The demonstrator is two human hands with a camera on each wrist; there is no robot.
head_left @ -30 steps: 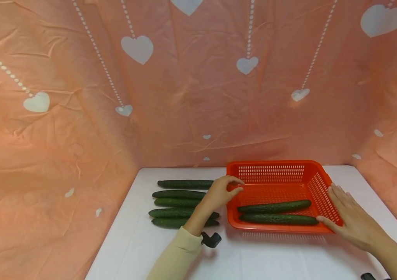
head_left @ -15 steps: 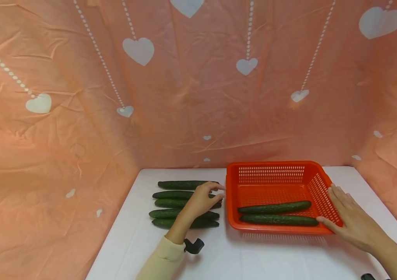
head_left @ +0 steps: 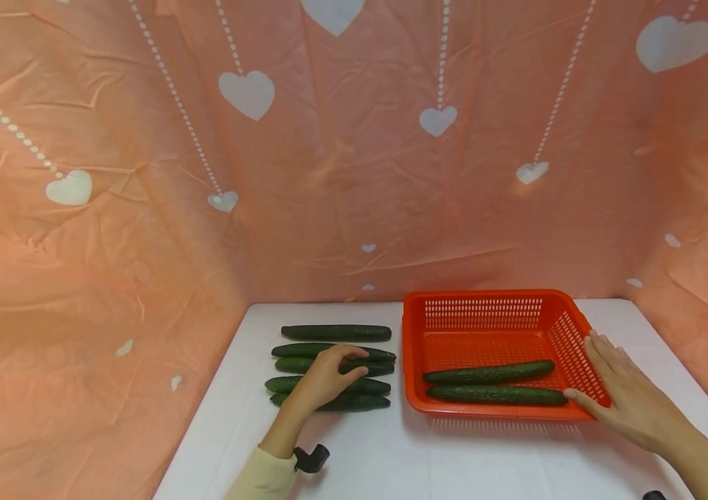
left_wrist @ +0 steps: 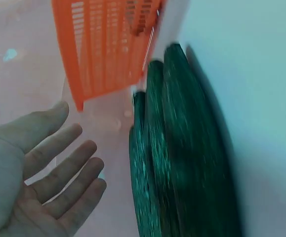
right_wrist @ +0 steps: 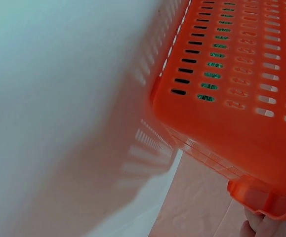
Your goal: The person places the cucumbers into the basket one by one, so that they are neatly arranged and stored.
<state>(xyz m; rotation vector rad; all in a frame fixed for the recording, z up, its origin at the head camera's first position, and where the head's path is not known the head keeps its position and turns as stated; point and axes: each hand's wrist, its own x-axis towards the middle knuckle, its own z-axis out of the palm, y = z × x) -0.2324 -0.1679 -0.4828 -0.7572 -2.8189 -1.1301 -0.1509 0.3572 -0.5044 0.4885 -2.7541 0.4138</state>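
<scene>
Several dark green cucumbers lie side by side on the white table, from a far cucumber (head_left: pixel 336 333) to a near cucumber (head_left: pixel 357 402). Over the middle of this row hovers my left hand (head_left: pixel 323 378), fingers loosely bent and nothing between them. In the left wrist view the left hand (left_wrist: pixel 39 182) shows spread fingers beside the cucumbers (left_wrist: pixel 192 143). My right hand (head_left: pixel 631 399) rests with straight fingers on the right rim of a red-orange plastic basket (head_left: pixel 504 412). Inside it, near the front wall, lie two cucumbers (head_left: pixel 496 395). In the right wrist view, fingertips (right_wrist: pixel 255 222) show under the basket handle (right_wrist: pixel 261 195).
The white table (head_left: pixel 429 465) extends in front of the basket and cucumbers. A peach cloth backdrop (head_left: pixel 329 208) with white hearts encloses the back and sides. A black wrist mount (head_left: pixel 312 458) sits on the left wrist.
My left hand has moved from the basket's left rim leftward and nearer, to over the row of cucumbers. The right hand has stayed on the basket.
</scene>
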